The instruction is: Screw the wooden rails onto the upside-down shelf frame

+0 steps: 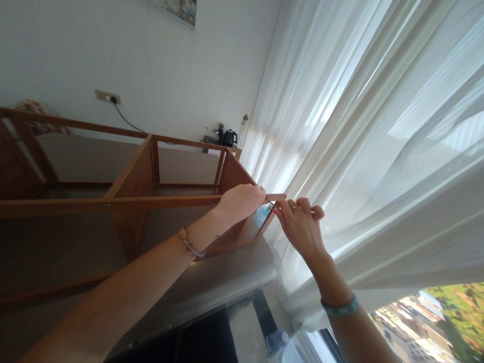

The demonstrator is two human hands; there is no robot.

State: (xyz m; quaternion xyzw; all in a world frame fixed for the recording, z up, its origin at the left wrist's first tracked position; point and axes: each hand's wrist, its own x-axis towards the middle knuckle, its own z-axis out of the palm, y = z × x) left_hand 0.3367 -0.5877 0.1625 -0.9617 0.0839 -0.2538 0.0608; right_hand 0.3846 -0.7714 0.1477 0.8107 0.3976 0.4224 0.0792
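Note:
A brown wooden shelf frame (130,166) with crosswise panels stretches from the left edge to the middle of the view. My left hand (242,200), with a bead bracelet at its wrist, is closed round the near rail (181,201) close to its right end. Just right of it, my right hand (300,222) pinches a thin dark rod that looks like a hex key (273,204). The rod reaches toward my left fingers, and its far tip is hidden there. A bolt head (107,205) shows in the near rail farther left.
Below the frame is a mattress-like surface (242,282) with a shiny cover. White curtains (363,166) hang close on the right. Behind stand a black kettle (229,137) and a wall socket (108,97) with a cord. A plastic bottle (277,341) is low down near the window.

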